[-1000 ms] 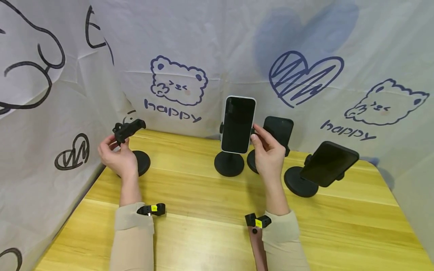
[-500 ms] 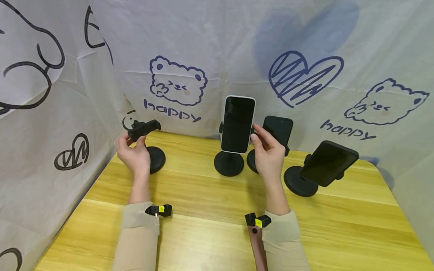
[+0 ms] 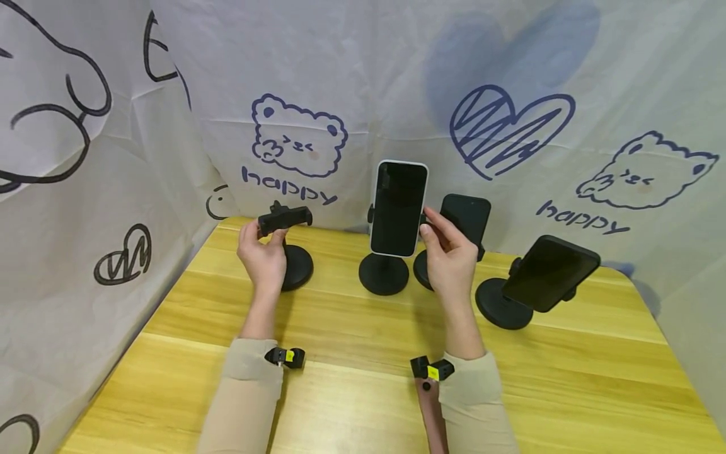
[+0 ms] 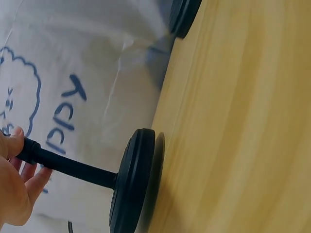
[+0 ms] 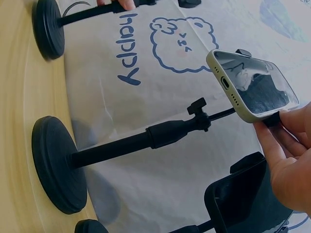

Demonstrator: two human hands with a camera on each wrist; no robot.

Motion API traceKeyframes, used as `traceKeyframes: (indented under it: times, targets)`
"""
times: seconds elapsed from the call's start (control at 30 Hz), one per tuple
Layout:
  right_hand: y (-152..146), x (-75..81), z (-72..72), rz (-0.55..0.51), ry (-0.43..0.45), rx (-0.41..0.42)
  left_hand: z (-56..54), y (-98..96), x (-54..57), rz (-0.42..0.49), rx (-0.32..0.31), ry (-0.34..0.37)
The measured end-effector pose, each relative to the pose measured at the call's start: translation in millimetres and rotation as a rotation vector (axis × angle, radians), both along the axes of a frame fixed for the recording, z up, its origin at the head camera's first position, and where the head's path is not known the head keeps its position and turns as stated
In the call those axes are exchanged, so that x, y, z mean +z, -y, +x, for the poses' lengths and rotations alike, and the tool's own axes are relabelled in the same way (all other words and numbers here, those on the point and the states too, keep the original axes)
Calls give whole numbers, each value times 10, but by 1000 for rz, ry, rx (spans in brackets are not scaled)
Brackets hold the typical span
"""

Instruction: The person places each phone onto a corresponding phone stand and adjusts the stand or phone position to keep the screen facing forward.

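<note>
My left hand (image 3: 263, 257) grips a black phone stand by its pole (image 4: 73, 171), just under the bare clamp (image 3: 285, 219). Its round base (image 4: 132, 187) shows close over the table, a shadow beside it in the left wrist view. Right of it stands another black stand with a round base (image 3: 383, 274), a white-cased phone (image 3: 399, 208) upright in its clamp, screen facing me. At that phone's right edge, my right hand (image 3: 452, 255) pinches the black side arm of the clamp with thumb and fingers. The right wrist view shows these fingertips below the phone (image 5: 252, 86).
Behind my right hand, a stand holds a dark phone (image 3: 466, 214). Further right, another stand (image 3: 504, 304) carries a tilted black phone (image 3: 551, 273). A drawn-on white cloth (image 3: 363, 75) hangs behind and left of the wooden table (image 3: 351, 391).
My left hand has moved right with the bare phone stand, closer to the white-cased phone, and its clamp has turned more level. My right hand has stayed in place.
</note>
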State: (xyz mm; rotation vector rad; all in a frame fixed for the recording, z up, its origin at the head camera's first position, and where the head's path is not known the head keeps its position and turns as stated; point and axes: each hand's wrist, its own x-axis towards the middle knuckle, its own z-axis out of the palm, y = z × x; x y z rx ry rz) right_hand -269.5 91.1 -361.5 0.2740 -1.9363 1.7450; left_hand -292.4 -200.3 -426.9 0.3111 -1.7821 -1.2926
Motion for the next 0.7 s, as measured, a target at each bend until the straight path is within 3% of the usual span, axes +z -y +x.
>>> traceKeyframes:
  times: [0.27,0.5,0.7]
  targets:
    - [0,-5,-9,-6,2,2,-31,-249,-13,-99,-129,-59]
    - [-3,-14,-22,-16,-4,7,-23,-412,-24,-107,-240,-25]
    - [-8,-10,-25,-18,-14,13,-19,-464,-31,-127,-276,-6]
